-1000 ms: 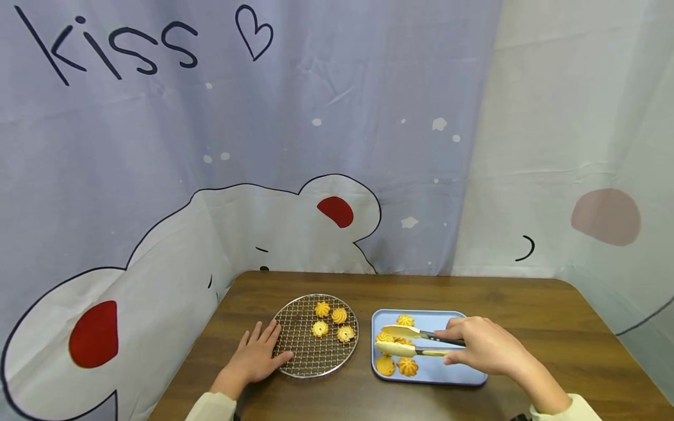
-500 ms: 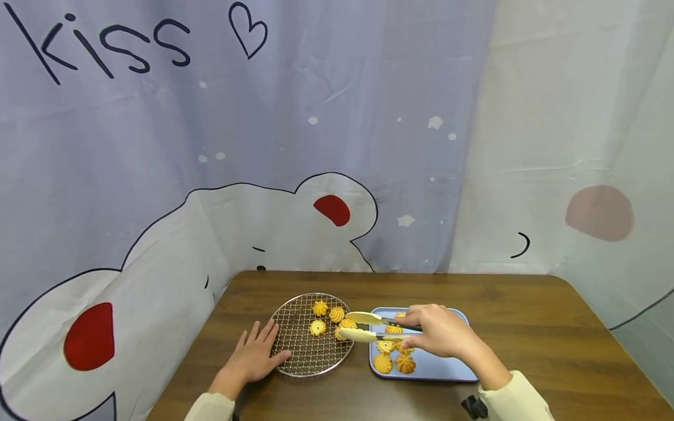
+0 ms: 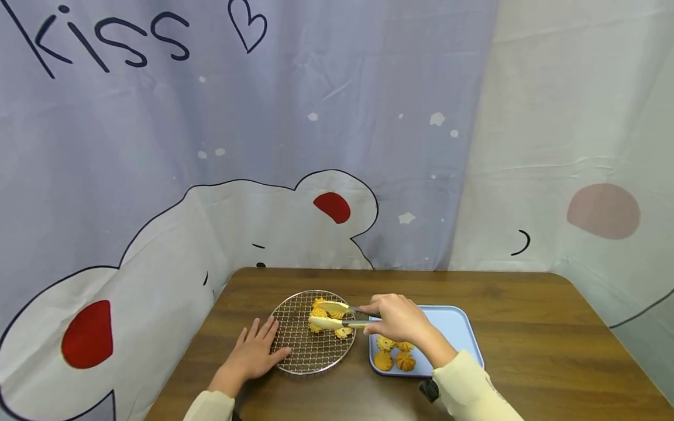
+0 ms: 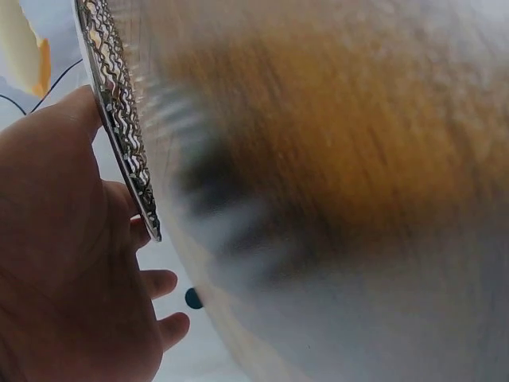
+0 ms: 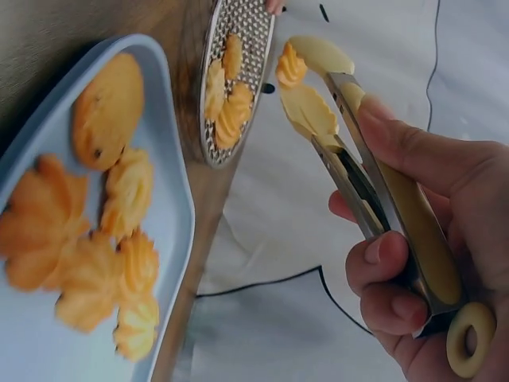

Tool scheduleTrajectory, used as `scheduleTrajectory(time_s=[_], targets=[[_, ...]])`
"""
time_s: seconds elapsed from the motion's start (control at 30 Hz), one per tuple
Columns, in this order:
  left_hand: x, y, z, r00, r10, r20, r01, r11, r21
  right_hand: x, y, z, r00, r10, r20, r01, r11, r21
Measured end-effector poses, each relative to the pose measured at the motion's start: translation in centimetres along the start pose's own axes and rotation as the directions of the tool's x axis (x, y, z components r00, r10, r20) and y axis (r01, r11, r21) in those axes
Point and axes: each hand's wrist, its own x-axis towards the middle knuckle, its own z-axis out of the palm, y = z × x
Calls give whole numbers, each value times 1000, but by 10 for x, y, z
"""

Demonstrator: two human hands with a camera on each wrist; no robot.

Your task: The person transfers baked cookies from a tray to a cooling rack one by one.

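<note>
My right hand (image 3: 402,318) grips a pair of tongs (image 5: 417,227) with cream tips and metal arms. A golden swirled cookie (image 5: 291,65) is pinched between the tips, over the round wire cooling rack (image 3: 300,351) in the head view. Several piped cookies (image 3: 343,332) lie on the rack's far right part, partly hidden behind the tongs. My left hand (image 3: 251,354) rests at the rack's left rim with fingers spread and straight, the thumb touching the edge. In the right wrist view, several more cookies (image 5: 127,191) sit on a blue tray (image 5: 179,199).
The wooden table (image 3: 526,339) carries the rack at left and the tray to its right. Behind it hangs a printed curtain (image 3: 421,146) with a cartoon bear, lettering and a heart.
My right hand has carried the tongs leftward from the tray to above the rack, with a cookie in their tips. The left hand has stayed at the rim.
</note>
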Motion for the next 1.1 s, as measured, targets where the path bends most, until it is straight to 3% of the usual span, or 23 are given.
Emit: scheduleTrajectory(time_s=[0.47,0.73,1.1], targets=[[-1,0,-5,1000,18,-9,-18,1000,10,46,-20,29,1000,22,19,-22,999,-38],[3,-3,-1,1000,9,9,-9,1000,23,57,-27,43,995,90,45,-88,995,-44],[2,-2,1,1000,8,-1,-8,1000,10,62,-25,51,993,115,38,-112,991,-71]])
